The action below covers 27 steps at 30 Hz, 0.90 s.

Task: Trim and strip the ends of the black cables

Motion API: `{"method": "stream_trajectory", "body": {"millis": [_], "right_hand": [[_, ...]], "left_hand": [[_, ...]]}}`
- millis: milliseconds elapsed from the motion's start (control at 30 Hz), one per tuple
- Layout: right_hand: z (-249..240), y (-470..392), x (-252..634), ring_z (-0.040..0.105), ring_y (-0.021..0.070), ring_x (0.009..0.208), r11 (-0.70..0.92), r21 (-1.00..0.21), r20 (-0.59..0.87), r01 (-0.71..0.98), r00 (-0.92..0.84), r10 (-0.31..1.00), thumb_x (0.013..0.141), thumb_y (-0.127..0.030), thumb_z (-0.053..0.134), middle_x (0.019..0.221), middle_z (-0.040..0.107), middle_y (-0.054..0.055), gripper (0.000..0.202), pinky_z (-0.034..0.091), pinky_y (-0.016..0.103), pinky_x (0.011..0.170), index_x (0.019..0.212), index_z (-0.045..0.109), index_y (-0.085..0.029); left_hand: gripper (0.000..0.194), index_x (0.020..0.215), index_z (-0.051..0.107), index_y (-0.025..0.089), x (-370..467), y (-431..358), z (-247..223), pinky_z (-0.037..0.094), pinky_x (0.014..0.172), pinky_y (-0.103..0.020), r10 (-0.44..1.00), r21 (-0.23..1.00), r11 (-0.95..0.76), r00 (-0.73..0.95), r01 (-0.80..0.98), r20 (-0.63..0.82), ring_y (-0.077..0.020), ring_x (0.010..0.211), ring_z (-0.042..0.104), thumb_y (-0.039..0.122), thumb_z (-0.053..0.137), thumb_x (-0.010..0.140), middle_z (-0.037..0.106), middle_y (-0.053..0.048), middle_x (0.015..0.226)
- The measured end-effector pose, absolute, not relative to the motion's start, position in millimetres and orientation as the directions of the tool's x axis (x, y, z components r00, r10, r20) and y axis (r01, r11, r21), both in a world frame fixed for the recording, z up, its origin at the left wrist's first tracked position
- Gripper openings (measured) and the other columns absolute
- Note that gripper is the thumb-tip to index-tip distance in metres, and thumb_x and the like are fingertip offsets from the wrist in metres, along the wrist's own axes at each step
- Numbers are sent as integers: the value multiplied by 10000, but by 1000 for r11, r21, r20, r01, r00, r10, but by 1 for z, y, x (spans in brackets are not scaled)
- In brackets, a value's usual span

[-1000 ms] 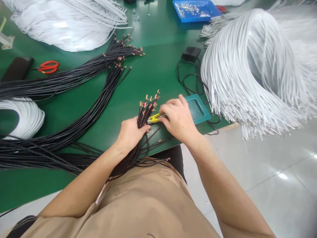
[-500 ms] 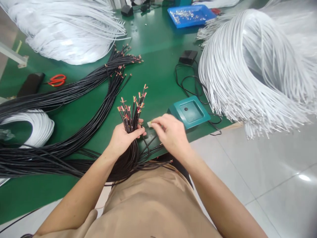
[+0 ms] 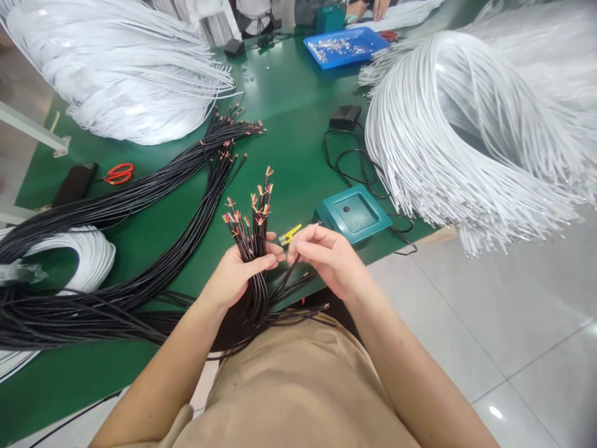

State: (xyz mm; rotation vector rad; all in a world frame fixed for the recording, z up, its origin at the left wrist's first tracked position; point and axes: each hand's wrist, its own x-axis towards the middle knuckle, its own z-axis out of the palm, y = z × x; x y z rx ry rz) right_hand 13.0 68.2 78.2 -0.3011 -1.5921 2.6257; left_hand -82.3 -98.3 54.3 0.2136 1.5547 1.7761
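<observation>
While the fingers of the left hand (image 3: 233, 274) were clamped around a gathered bundle of thin black-sheathed cables (image 3: 255, 242), the work looked partway along. Above those fingers the bundle stood nearly upright, its ends opened into short red, yellow and white inner wires, so baring the wires seemed done on the cables that showed clearly. Gathering seemed less complete: several loose black cables (image 3: 291, 286) lay outside the grip, below and between the 2 hands. I judged those to be the part left over, though their number could not be told.

Thumb and forefinger of the right hand (image 3: 326, 258) were curled close together, and 1 black cable ran up to them; whether they pinched it or merely hid its end, I could not tell.

Between the 2 sets of fingers, just beside the left fingertips, was a small bright-yellow clip (image 3: 291, 234). It looked apart from the bared wires, so no join between clip and wires was being made. Just beyond the right fingers sat a squarish teal box with a recessed top (image 3: 357, 211).

Further from the left fingers, out ahead and to their left, more black cables with bared ends (image 3: 186, 140) lay across the green surface (image 3: 289, 149), outside either hand's grasp. They appeared equally prepared at the tips, but nothing visible showed whether anything more had been done to them.
</observation>
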Motion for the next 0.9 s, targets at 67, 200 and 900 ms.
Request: {"method": "stream_trajectory", "body": {"millis": [67, 200, 900], "right_hand": [[84, 82, 23, 586, 95, 527, -455, -874, -125, 171, -983, -131, 790, -355, 674, 624, 653, -6, 216, 455, 221, 546, 731, 611, -157], [90, 89, 27, 512, 65, 386, -240, -922, -225, 304, -924, -309, 851, -456, 577, 605, 648, -6, 320, 356, 186, 400, 821, 641, -143], [71, 39, -11, 488, 101, 588, 436, -893, 121, 115, -871, 477, 763, -252, 615, 624, 564, -29, 184, 365, 224, 556, 609, 529, -201]], "left_hand": [[395, 1027, 693, 181, -84, -100, 57, 522, 781, -290, 643, 888, 31, -671, -458, -369, -167, 814, 685, 180, 809, 650, 728, -39, 924], [403, 1069, 677, 181, -83, -100, 59, 514, 798, -304, 656, 870, 29, -648, -492, -388, -170, 823, 683, 197, 788, 683, 740, -54, 932], [229, 852, 722, 152, -79, -90, 57, 516, 786, -279, 478, 831, -140, -772, -538, -419, -125, 774, 640, 243, 810, 661, 696, -6, 825]]}}
